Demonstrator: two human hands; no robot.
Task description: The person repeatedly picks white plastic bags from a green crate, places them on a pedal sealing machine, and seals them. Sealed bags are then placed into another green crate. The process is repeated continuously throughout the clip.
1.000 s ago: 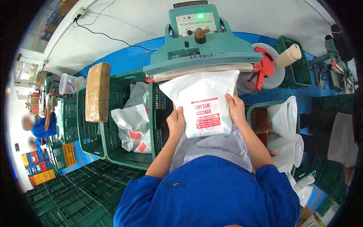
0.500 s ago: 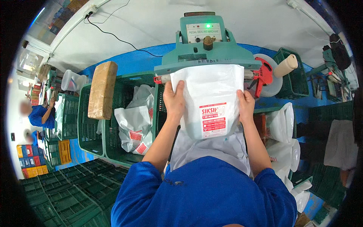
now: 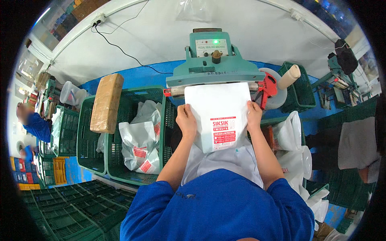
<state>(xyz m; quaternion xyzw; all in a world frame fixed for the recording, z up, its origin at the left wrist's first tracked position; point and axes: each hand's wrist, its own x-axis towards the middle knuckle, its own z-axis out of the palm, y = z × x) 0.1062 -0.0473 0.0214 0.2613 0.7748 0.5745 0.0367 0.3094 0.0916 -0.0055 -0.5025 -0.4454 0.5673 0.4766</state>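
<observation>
Between my two hands hangs a white plastic pouch [image 3: 215,102] with a red printed panel, its lower part bulging with contents. My left hand [image 3: 186,121] pinches its left edge, fingers closed. On the opposite edge, my right hand [image 3: 254,115] grips the pouch with the thumb in front. The pouch's flat top edge lies at the bar of a green sealing machine [image 3: 215,74], whose green light is lit. A red clamp-like part [image 3: 266,88] sits at the bar's right end, just beyond my right hand. I cannot tell whether the pouch's edge is inside the jaws.
Left stands a green crate [image 3: 132,170] with white pouches [image 3: 140,148]; a taped brown block [image 3: 107,103] lies across crate rims. More filled pouches [image 3: 292,158] stand at my right. Behind the clamp are a round white tub [image 3: 277,100] and another crate [image 3: 299,96]. A co-worker [image 3: 38,126] is far left.
The pouch has come down and slightly left, away from the machine's front cover, so more of the sealing bar shows. Both hands have moved down with it, still gripping its sides.
</observation>
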